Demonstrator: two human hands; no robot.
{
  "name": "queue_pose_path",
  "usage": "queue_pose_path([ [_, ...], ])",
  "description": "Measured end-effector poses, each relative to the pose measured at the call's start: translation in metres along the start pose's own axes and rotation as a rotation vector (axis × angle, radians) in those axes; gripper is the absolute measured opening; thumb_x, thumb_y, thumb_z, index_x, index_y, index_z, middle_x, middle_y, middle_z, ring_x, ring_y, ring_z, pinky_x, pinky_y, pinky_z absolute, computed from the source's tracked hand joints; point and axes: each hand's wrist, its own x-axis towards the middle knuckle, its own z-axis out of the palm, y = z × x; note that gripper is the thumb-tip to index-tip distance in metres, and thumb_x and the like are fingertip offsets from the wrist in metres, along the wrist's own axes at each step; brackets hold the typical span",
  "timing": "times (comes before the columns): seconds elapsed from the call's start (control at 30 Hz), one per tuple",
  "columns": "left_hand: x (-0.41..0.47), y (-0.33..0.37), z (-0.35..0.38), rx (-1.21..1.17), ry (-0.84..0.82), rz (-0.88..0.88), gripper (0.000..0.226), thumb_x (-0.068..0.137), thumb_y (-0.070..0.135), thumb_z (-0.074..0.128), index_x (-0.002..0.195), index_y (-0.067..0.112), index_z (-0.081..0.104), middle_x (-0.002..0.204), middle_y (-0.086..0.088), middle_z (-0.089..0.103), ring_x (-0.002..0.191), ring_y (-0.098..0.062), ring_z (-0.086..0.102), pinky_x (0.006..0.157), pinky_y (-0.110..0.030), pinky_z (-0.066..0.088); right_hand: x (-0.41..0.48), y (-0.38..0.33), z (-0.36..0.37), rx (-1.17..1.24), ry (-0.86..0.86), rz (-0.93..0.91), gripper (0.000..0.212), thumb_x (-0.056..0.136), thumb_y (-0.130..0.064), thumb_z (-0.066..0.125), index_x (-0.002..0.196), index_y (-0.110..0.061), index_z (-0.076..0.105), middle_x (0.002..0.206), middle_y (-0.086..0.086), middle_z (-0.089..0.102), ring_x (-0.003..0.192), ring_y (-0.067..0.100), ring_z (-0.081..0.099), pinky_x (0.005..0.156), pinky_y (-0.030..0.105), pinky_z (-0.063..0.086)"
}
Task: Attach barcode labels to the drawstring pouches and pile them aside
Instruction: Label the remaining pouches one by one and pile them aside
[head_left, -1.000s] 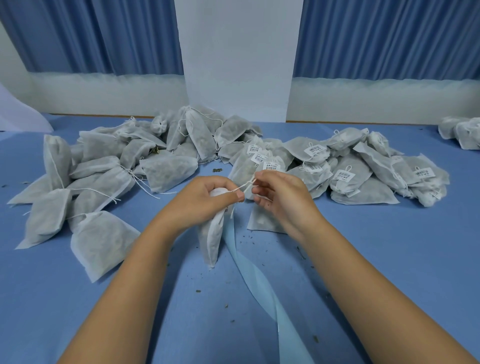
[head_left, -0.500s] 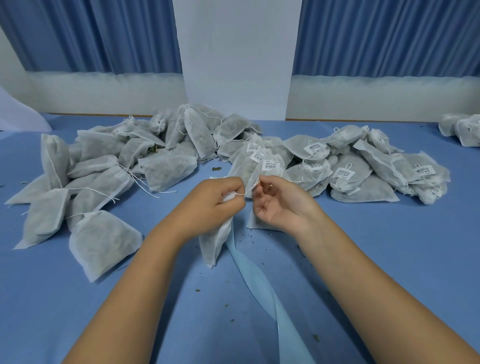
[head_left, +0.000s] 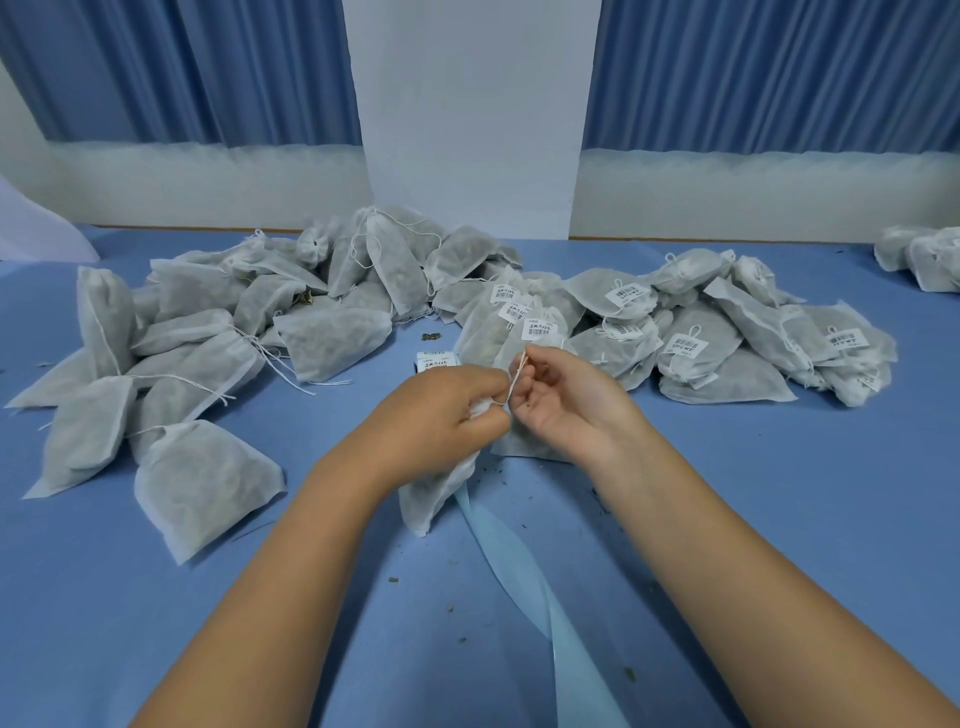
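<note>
Gripping the bunched neck of a white non-woven drawstring pouch (head_left: 431, 493), the left hand (head_left: 441, 410) has the bag hanging below it down to the blue bench (head_left: 779, 493), and the right hand (head_left: 566, 400), palm up just beside it, pinches the thin white drawstring (head_left: 517, 374) in its curled fingertips. Unlabelled grey-white pouches (head_left: 208, 338) are heaped off to the left hand's left, barcode-labelled ones (head_left: 701, 338) beyond and right of the right hand, with a pale blue strip (head_left: 519, 571) running between both forearms.
</note>
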Motion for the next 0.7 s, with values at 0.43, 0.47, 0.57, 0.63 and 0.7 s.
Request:
queue_pose_path([
  [0.43,0.001,-0.017,-0.017,-0.627,0.193,-0.304,0.017,0.092,0.017,0.067,0.081,0.028,0.076,0.077,0.015,0.074,0.069,0.005,0.064,0.062,-0.006,0.043,-0.003,-0.015,-0.001,-0.088,-0.207,-0.368,0.011,0.096,-0.006,0.056,0.086,-0.006,0.061,0.071,0.003,0.063,0.064,0.013,0.064,0.063,0.023,0.054],
  [0.47,0.001,-0.016,-0.017,-0.687,0.235,-0.33,0.014,0.091,0.016,0.069,0.081,0.024,0.075,0.072,0.013,0.073,0.064,0.005,0.063,0.058,-0.006,0.042,-0.005,-0.013,-0.001,-0.199,-0.225,-0.426,0.01,0.097,-0.009,0.056,0.088,-0.009,0.062,0.076,0.001,0.064,0.069,0.011,0.064,0.065,0.023,0.053],
  [0.57,0.004,-0.016,-0.017,-0.782,0.385,-0.415,0.01,0.088,0.018,0.073,0.079,0.016,0.071,0.06,0.014,0.068,0.053,0.005,0.059,0.051,-0.008,0.041,-0.013,-0.007,0.001,-0.554,-0.273,-0.564,0.013,0.097,-0.013,0.058,0.087,-0.019,0.064,0.095,-0.007,0.065,0.086,0.004,0.062,0.074,0.022,0.051],
  [0.63,0.005,-0.015,-0.02,-0.828,0.48,-0.445,0.015,0.088,0.019,0.073,0.076,0.016,0.067,0.062,0.009,0.065,0.056,-0.001,0.057,0.057,-0.014,0.043,-0.018,0.001,0.002,-0.795,-0.308,-0.605,0.016,0.096,-0.014,0.059,0.084,-0.024,0.063,0.11,-0.012,0.064,0.099,-0.002,0.06,0.088,0.022,0.049],
  [0.7,0.004,-0.012,-0.023,-0.895,0.556,-0.44,0.016,0.09,0.019,0.071,0.077,0.013,0.064,0.074,-0.005,0.062,0.071,-0.013,0.057,0.071,-0.027,0.045,-0.022,0.009,0.003,-1.002,-0.345,-0.616,0.016,0.095,-0.015,0.061,0.083,-0.026,0.062,0.126,-0.012,0.058,0.12,-0.007,0.051,0.099,0.015,0.04],
])
